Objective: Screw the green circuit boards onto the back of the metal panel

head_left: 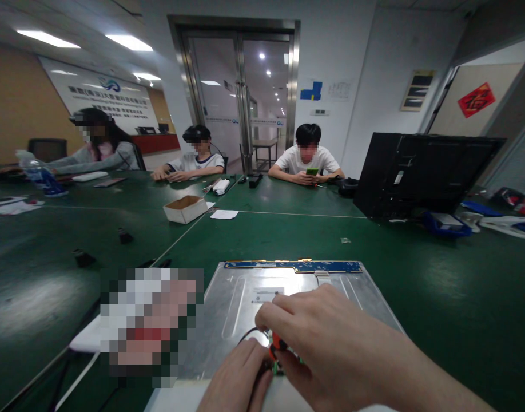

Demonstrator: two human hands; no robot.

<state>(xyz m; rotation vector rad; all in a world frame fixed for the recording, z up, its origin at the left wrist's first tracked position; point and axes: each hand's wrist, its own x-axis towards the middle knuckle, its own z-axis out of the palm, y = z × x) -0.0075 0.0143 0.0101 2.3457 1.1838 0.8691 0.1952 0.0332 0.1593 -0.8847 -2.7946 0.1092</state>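
A silver metal display panel (213,337) lies flat before me, with a narrow blue circuit strip (262,265) along its far edge. My right hand (326,337) is closed around the orange-and-black handle of a screwdriver (279,342), over the panel's near part. The tool's tip is hidden. Close by on the left, my left hand (241,375) has its fingers bent and pressed together beside the handle; what they grip is hidden. Under the fingers, bits of a small green circuit board (278,369) show, and a thin black cable (249,331) curves toward it.
Left of the panel lies a blurred-out flat item (151,320) with cables around it. Farther off are an open white box (185,209), a water bottle (43,174) and small black pieces (83,257). A large black monitor (421,174) stands at right. Three people sit across the green table (451,320).
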